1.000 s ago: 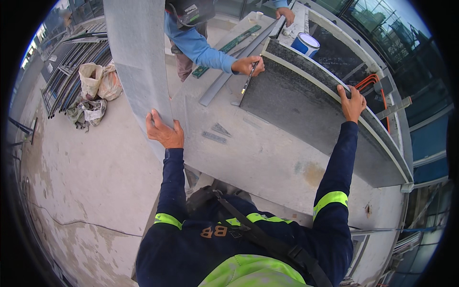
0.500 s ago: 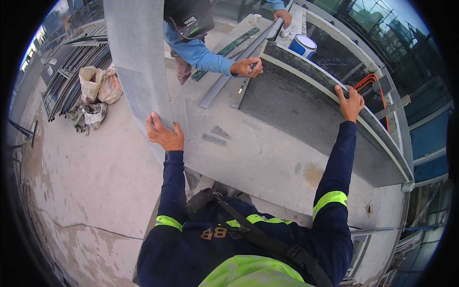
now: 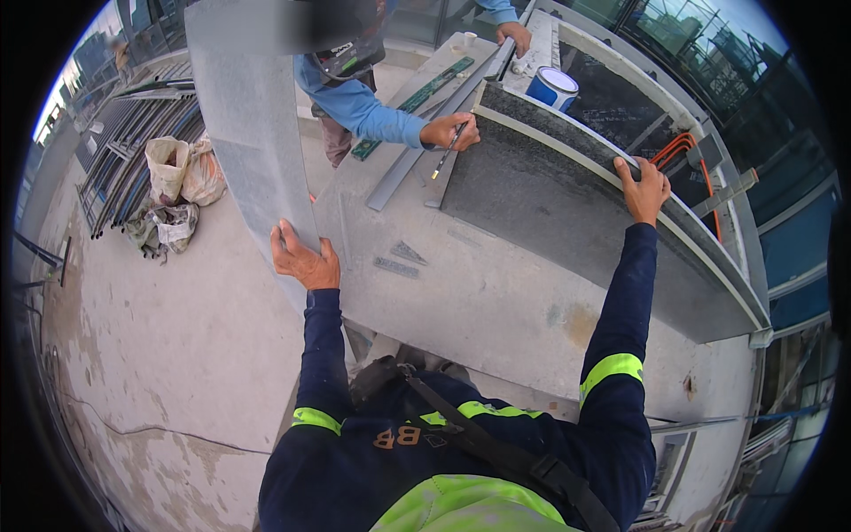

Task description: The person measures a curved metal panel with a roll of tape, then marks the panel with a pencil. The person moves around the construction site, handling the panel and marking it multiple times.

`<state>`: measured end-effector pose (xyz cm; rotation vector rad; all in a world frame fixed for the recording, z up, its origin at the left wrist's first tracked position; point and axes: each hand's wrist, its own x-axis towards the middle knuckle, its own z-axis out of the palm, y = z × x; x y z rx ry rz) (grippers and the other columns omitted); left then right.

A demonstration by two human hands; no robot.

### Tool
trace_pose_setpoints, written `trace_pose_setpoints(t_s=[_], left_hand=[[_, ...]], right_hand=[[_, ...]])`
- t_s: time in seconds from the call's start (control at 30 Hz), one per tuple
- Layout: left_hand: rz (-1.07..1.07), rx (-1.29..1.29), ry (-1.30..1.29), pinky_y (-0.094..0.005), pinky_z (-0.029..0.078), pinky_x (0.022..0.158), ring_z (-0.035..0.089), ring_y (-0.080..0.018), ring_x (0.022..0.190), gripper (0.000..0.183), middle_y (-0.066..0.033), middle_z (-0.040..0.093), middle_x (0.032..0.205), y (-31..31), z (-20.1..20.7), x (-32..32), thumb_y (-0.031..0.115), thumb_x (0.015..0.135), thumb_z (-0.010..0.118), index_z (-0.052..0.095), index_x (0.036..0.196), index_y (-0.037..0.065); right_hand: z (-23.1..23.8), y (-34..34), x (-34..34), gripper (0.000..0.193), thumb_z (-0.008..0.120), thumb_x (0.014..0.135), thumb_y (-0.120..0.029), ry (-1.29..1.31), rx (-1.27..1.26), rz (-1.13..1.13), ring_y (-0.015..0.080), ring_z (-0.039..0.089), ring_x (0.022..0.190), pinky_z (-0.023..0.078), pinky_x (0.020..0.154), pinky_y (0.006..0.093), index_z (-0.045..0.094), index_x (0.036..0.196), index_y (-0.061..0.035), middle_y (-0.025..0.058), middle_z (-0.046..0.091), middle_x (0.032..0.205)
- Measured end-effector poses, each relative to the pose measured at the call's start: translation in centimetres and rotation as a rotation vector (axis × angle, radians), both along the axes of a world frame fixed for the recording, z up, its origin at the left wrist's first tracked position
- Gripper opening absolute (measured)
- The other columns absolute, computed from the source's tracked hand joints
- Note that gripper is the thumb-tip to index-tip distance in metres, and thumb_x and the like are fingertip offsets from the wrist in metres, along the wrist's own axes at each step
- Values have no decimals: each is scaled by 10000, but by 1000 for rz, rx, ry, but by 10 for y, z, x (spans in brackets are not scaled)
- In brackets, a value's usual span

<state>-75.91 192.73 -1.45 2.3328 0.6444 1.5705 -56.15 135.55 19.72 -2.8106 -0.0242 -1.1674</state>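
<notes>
The left hand (image 3: 306,259) lay on the pale panel (image 3: 248,133), fingers half bent against its face and thumb apart from them by its right edge; whether it truly gripped could not be told. The panel ran up along the left side of the table (image 3: 496,306), where two offcuts (image 3: 396,267) lay flat. Farther out, the right hand (image 3: 644,189) was bent over the curved top of the slab (image 3: 550,191), fingers close together, with a hold on that edge. The slab stood on edge on the table. At its far left end a co-worker's hand (image 3: 450,131) held a pencil (image 3: 446,152), tip clear of the slab. The step in hand seemed to be steadying the slab for marking; the next move seemed to call for a firm right hand and an unmoving edge. Beyond the slab stood a blue tin (image 3: 553,88)
</notes>
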Motion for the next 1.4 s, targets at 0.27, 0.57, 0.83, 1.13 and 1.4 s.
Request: trace_pose_setpoints(t_s=[0.27,0.57,0.83,1.13,1.4], left_hand=[[4,-4,-15,-543,264,1117,366,-406,1429,1059,-231,382,1555,8,-6,-1,61,698,827,318,1625,119],[-58,-53,37,-570,259,1094,328,-410,1475,1107,-217,328,1569,-3,0,-4,87,658,882,322,1612,137],[-5,-17,1,-549,266,1119,336,-397,1463,1063,-222,344,1582,8,-2,-7,58,691,840,323,1619,105],[-7,-9,6,-549,277,1138,361,-376,1452,996,-203,364,1565,-4,1,2,52,778,774,281,1642,97],[3,35,-19,-558,289,1150,379,-396,1433,960,-219,372,1553,6,-2,0,62,782,740,292,1632,69]], right_hand=[[-1,7,9,665,649,929,-707,3,-3,7,294,602,1232,251,1204,528,763,1184,-104,89,726,1138],[-12,-27,9,677,550,980,-738,52,-85,-65,286,574,1323,197,1244,550,716,1301,-166,73,694,1303],[-10,3,13,591,647,946,-682,-53,-42,8,277,615,1215,275,1183,527,753,1171,-146,50,722,1140],[-2,1,-3,625,693,932,-635,34,21,-46,316,510,1386,222,1224,583,698,1334,-156,111,650,1379],[-101,120,-108,891,890,864,-310,400,765,522,338,574,1324,484,1075,520,412,1613,-239,172,371,1594]])
